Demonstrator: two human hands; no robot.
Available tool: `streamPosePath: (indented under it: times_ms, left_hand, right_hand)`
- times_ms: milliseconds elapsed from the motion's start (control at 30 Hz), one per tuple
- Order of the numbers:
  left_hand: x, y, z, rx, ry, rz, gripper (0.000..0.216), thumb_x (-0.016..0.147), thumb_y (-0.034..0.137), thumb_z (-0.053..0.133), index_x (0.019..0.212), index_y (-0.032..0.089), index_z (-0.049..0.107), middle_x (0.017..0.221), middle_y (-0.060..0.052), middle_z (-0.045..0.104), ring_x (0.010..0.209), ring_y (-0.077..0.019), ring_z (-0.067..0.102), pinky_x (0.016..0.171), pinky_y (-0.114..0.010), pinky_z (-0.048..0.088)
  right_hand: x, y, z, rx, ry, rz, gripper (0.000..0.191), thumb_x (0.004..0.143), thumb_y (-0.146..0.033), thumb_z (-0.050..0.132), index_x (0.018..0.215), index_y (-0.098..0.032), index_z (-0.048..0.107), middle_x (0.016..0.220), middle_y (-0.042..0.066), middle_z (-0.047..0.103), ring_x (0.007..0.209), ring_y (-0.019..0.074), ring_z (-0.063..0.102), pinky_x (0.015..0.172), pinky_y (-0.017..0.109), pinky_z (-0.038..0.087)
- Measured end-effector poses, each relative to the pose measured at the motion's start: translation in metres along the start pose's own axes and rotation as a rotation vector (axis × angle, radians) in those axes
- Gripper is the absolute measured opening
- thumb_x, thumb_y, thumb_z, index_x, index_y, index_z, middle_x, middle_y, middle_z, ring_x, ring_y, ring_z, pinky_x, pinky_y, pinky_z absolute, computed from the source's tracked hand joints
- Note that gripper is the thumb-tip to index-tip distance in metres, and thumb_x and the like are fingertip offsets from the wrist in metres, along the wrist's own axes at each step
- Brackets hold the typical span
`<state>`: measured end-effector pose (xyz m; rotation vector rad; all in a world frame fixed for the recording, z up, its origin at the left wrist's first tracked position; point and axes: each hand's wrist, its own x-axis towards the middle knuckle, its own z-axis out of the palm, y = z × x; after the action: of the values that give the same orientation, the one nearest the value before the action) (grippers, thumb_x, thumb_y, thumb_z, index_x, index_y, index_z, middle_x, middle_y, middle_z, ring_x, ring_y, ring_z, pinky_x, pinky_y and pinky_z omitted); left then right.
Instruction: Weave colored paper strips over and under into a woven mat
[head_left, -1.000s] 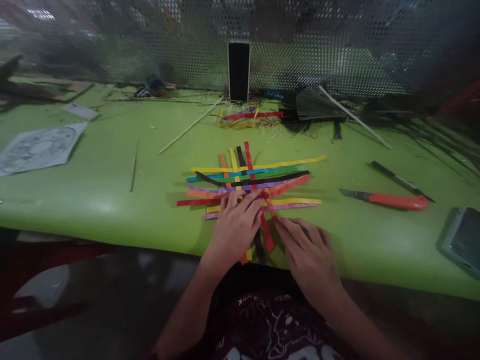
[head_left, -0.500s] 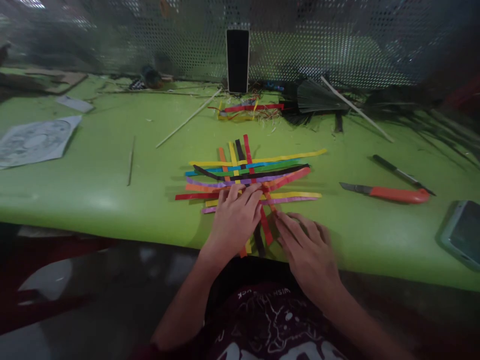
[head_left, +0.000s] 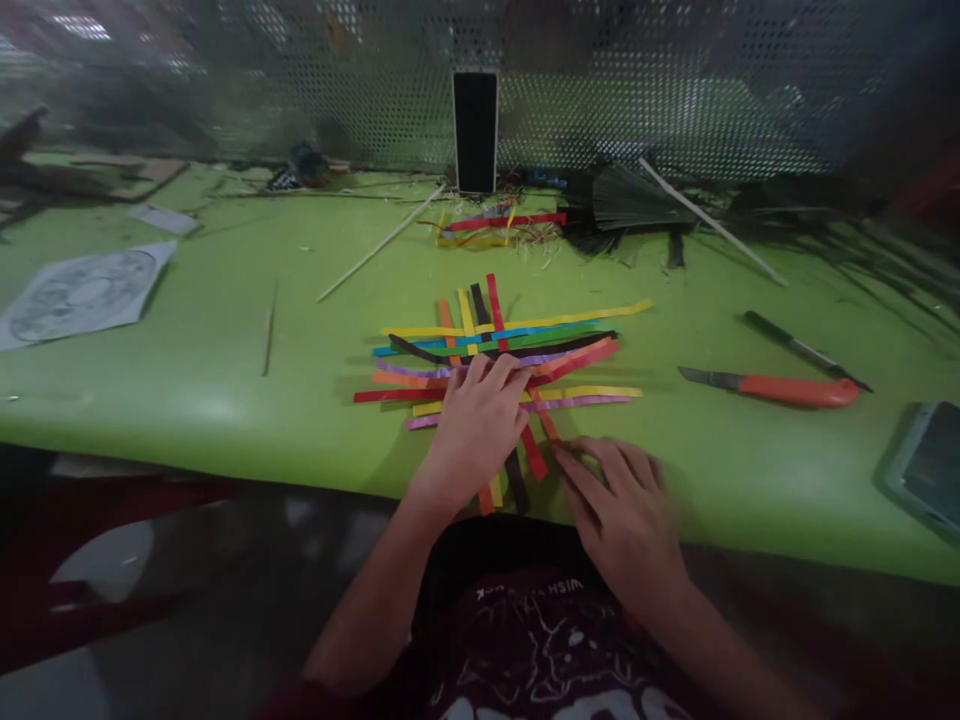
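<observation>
Perforated screen (head_left: 360, 100) behind green table (head_left: 187, 390); dim light.

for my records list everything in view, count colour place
strips: many, multicoloured, centre
scraps: several, red/yellow, behind strips
knife: one, orange-handled, right
slim tool: one, dark, behind knife
phone: one, black, upright, back
device: one, grey, right edge
sticks: three, pale, both sides
papers: two, whitish, left
bristle bundle: one, dark, back right
cardboard: some, brown, back left
mesh: one, grey, back
table: one, green, beneath
shirt: one, maroon, bottom
left hand: one, on strips
right hand: one, at orange strip
</observation>
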<state>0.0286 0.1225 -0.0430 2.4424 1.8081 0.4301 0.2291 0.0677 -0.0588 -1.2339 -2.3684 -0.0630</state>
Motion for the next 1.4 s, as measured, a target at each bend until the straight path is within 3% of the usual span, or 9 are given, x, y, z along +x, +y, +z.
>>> streamPosePath:
  times_ms: [233,500,733,1033,1400]
  left_hand:
    - [-0.002,-0.002,0.004,-0.037,0.039,0.013,0.041,0.099,0.009,0.050,0.137,0.018,0.062,0.137,-0.008,0.063,0.121,-0.0301,0.054,0.104,-0.049,0.047]
    - [-0.003,-0.002,0.008,-0.023,0.053,0.021,0.041,0.099,0.010,0.051,0.139,0.020,0.061,0.137,-0.007,0.065,0.121,-0.0302,0.055,0.103,-0.050,0.047]
    - [-0.004,-0.003,0.009,-0.008,0.051,0.027,0.041,0.100,0.012,0.051,0.139,0.018,0.060,0.139,-0.008,0.064,0.121,-0.0314,0.053,0.102,-0.051,0.046]
    - [-0.003,-0.004,0.009,0.000,0.051,0.042,0.041,0.102,0.014,0.048,0.140,0.020,0.060,0.141,-0.009,0.062,0.122,-0.0316,0.053,0.103,-0.052,0.046]
    - [-0.003,-0.004,0.009,-0.008,0.054,0.048,0.040,0.102,0.014,0.049,0.140,0.018,0.060,0.140,-0.007,0.063,0.121,-0.0313,0.053,0.102,-0.051,0.046]
  right_hand:
    - [-0.008,-0.003,-0.001,0.022,0.017,0.049,0.031,0.098,-0.005,0.053,0.122,-0.016,0.069,0.108,0.011,0.070,0.095,0.0257,0.059,0.080,0.042,0.044]
    - [-0.013,-0.007,0.004,0.001,0.063,0.109,0.043,0.097,-0.006,0.054,0.137,-0.020,0.064,0.109,0.011,0.069,0.095,0.0267,0.060,0.081,0.043,0.045]
    - [-0.014,-0.012,0.008,-0.113,0.063,0.091,0.040,0.098,-0.009,0.056,0.136,-0.018,0.064,0.114,0.011,0.072,0.096,0.0267,0.061,0.083,0.043,0.045]
    - [-0.019,-0.015,0.010,-0.127,0.052,0.083,0.070,0.097,-0.008,0.058,0.162,-0.025,0.039,0.122,0.006,0.076,0.101,0.0275,0.058,0.088,0.044,0.042]
    - [-0.015,-0.021,0.009,-0.143,0.039,0.074,0.043,0.100,-0.012,0.060,0.142,-0.022,0.061,0.130,-0.002,0.075,0.101,0.0284,0.051,0.091,0.046,0.039]
